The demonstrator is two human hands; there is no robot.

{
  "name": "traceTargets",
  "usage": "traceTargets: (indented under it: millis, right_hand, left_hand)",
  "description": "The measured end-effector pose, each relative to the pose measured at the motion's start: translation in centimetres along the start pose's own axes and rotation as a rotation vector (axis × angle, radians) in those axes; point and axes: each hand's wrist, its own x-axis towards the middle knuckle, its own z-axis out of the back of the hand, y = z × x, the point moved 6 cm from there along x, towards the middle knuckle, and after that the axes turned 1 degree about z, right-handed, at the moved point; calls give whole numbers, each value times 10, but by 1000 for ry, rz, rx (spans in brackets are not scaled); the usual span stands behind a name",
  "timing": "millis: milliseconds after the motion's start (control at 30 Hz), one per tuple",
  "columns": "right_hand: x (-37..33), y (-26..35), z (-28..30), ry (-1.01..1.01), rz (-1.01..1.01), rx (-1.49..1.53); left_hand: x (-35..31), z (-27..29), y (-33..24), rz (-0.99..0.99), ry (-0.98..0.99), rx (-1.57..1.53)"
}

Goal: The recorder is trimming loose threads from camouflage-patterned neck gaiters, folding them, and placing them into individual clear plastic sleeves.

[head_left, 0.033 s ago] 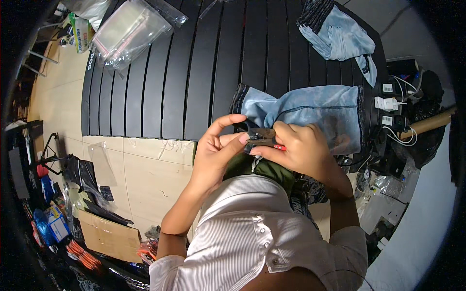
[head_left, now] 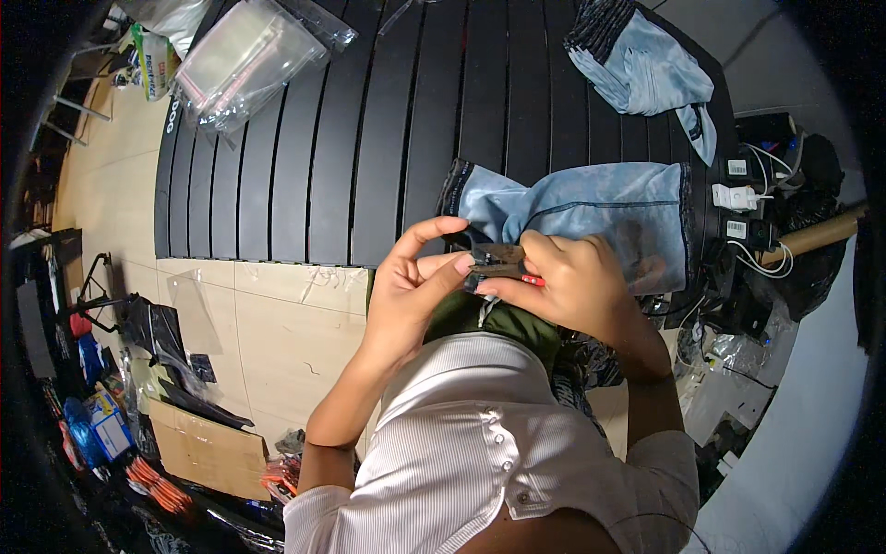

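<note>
The right hand [head_left: 572, 272] is closing around a dark, pliers-like tool [head_left: 500, 260] with a bit of red showing at its handle, and it is holding this tool above the person's lap, just off the near edge of the black slatted tabletop [head_left: 295, 185]. The left hand [head_left: 401, 291] is half curling: its thumb is pressing at the tool's tip, while its index finger is arching well apart from the thumb. Something small and dark is sitting at that tip; whether the left hand is truly pinching it, I cannot tell. Behind the 2 hands, a blue cloth tube [head_left: 600, 198] with dark edges is lying on the tabletop, and a 2nd crumpled blue cloth [head_left: 655, 74] is resting near the far right corner.

For good work here, the left hand should be steadying the small dark part squarely at the tip, with its thumb keeping clear of the bite. The right hand should be squeezing slowly and evenly, since a sudden grip could be slipping off or nipping skin. Working over the tabletop would be catching anything dropped.

Against the earlier frame, nothing is visibly differing: both hands, the tool and the 2 cloths are keeping their places.
</note>
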Motion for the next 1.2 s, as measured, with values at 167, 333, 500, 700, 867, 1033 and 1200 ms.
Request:
traceTargets:
  millis: [167,333,500,700,867,1033,1200]
  right_hand:
    - [-2,4,1,32,52,-60]
    - [0,7,4,33,67,-84]
    - [-3,2,12,69,-46,42]
    - [-2,7,8,85,-14,33]
    - [-1,9,4,104,53,-16]
    - [1,3,17,58,-48,43]
    - [-3,0,13,67,-60,90]
  left_hand:
    - [-1,2,1,-45,20,28]
    - [-2,5,-1,-54,9,71]
    - [-3,6,-4,-65,10,20]
    - [-5,3,-6,-77,12,44]
    - [-7,3,-6,-111,11,110]
    - [-8,14,-6,-169,-54,216]
    - [-8,9,-7,-130,-4,152]
